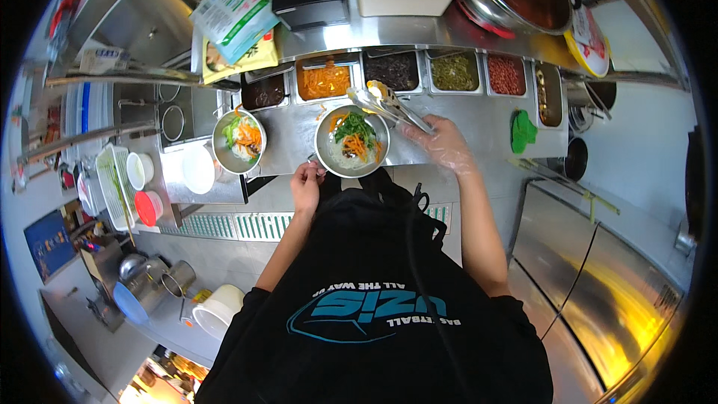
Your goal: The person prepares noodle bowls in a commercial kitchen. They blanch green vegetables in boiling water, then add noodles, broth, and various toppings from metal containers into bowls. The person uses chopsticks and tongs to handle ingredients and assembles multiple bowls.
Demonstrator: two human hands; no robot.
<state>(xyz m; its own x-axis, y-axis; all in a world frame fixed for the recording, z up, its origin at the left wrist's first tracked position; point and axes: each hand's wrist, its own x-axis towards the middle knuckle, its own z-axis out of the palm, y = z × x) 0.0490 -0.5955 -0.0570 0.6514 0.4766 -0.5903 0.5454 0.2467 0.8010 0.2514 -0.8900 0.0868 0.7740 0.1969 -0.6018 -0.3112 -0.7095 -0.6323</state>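
My left hand [307, 182] grips the small side handle of a metal bowl [320, 152] at the counter's front edge. In that bowl lie pale noodles [352, 163], leafy greens [359, 126], shredded carrot [354, 146] and a dark topping. My right hand [440, 143], in a clear plastic glove, holds metal tongs [401, 115] over the bowl's far right rim. The tongs' jaws are apart; whether food clings to them I cannot tell. To the left stands a second metal bowl [217, 154] with noodles, carrot shreds and greens.
Behind the bowls runs a row of metal pans: dark sauce [262, 92], carrot shreds [325, 79], dark shreds [392, 72], chopped greens [453, 72], red peanuts [506, 74]. A green cloth [523, 131] lies at right. Overhead, a shelf [359, 33] carries food bags [233, 17] and a large pan [505, 8].
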